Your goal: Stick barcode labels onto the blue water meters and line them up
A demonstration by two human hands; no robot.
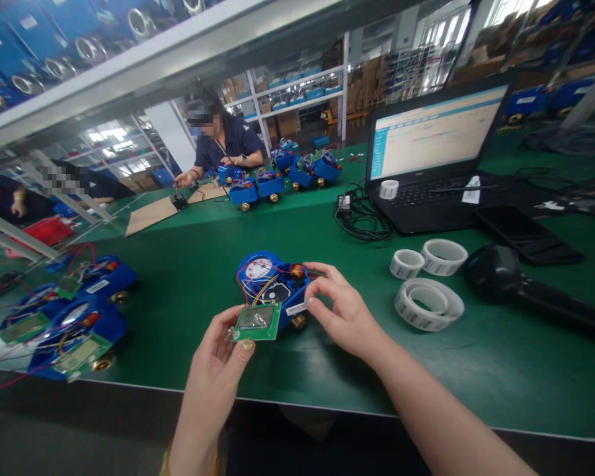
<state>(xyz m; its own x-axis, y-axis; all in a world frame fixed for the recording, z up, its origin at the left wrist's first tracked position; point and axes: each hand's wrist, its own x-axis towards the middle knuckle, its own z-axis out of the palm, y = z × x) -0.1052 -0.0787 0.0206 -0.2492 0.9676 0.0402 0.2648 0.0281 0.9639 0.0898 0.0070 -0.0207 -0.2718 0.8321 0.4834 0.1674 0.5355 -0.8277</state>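
My left hand is closed on the edge of a green circuit board with a small display, thumb in front and fingers behind. Thin coloured wires run from the board into a blue meter housing, which lies open on the table just behind it. Inside the housing a round white dial and a black part show, and a brass fitting sticks out at the near side. My right hand grips the housing's right side, its thumb and fingertips by a white barcode label.
Several similar blue meters with boards and wires lie at left. To the right are barcode label rolls, a handheld scanner, a phone and a laptop. Across the green table, a co-worker sits by more blue meters.
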